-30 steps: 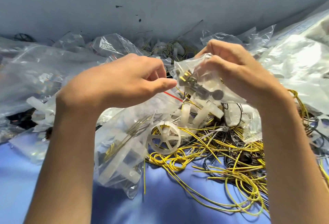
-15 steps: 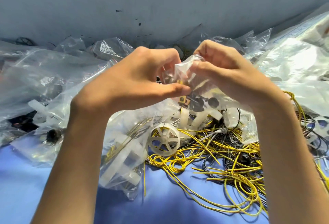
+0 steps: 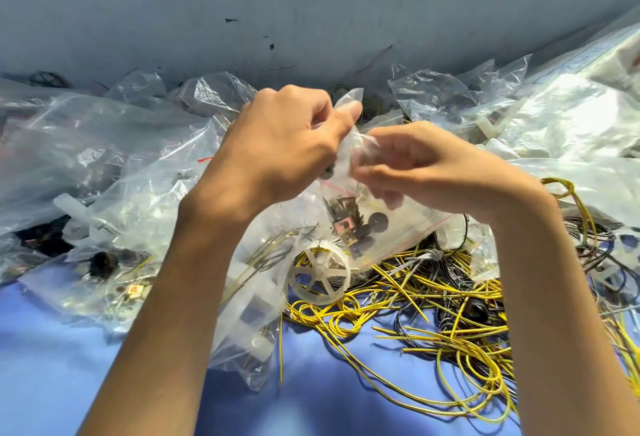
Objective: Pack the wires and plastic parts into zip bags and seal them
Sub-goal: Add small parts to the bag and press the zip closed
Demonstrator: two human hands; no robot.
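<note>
I hold a small clear zip bag (image 3: 398,224) with a red seal line above the pile; dark round parts and small metal pieces lie inside it. My left hand (image 3: 284,144) pinches the bag's upper corner between thumb and fingers. My right hand (image 3: 426,165) grips the bag's top edge just to the right, fingers curled on the plastic. Below them sits a white spoked plastic wheel (image 3: 320,274) beside a tangle of yellow and black wires (image 3: 433,304) on the blue table (image 3: 332,397).
Filled zip bags (image 3: 249,324) with white plastic parts lie under my left forearm. Many more clear bags (image 3: 86,151) pile up at left, back and right (image 3: 571,124) against a grey wall (image 3: 311,2).
My left hand rose and took a higher pinch on the bag's corner. My right hand dropped lower along the top edge, and the bag hangs more spread out with its red seal line showing.
</note>
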